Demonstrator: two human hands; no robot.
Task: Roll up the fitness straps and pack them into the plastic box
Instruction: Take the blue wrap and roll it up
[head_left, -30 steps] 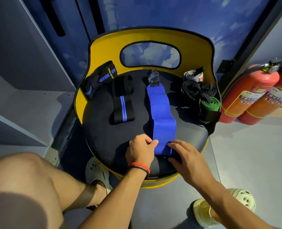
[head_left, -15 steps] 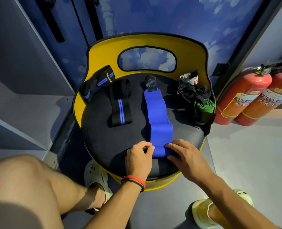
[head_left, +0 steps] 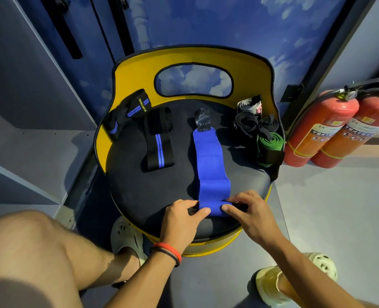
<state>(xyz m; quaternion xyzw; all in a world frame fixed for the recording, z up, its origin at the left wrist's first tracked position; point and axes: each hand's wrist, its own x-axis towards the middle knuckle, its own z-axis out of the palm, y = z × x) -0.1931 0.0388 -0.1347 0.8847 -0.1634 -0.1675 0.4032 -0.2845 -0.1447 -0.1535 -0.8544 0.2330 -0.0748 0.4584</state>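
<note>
A long blue strap [head_left: 208, 165] lies lengthwise on the black seat of a yellow chair [head_left: 139, 185], its far end a shiny black patch. Its near end is folded into a small roll at the seat's front edge. My left hand [head_left: 182, 216] pinches the roll's left side and my right hand [head_left: 248, 210] pinches its right side. A black strap with blue stripes [head_left: 158, 143] lies flat to the left, another black and blue strap [head_left: 128, 112] leans on the chair's left rim. Several rolled straps, grey [head_left: 249, 106], black [head_left: 248, 123] and green [head_left: 270, 142], sit at the seat's right. No plastic box is in view.
Two red fire extinguishers [head_left: 330, 125] stand on the floor right of the chair. Grey shelves [head_left: 28, 141] are on the left, a blue cloud-patterned wall behind. My bare knee [head_left: 28, 252] is at lower left and my feet in pale clogs [head_left: 295, 278] rest under the chair's front.
Both hands have closed in on the blue strap's near end and turned it over into a small roll. The camera has tilted slightly, so the chair sits lower in view.
</note>
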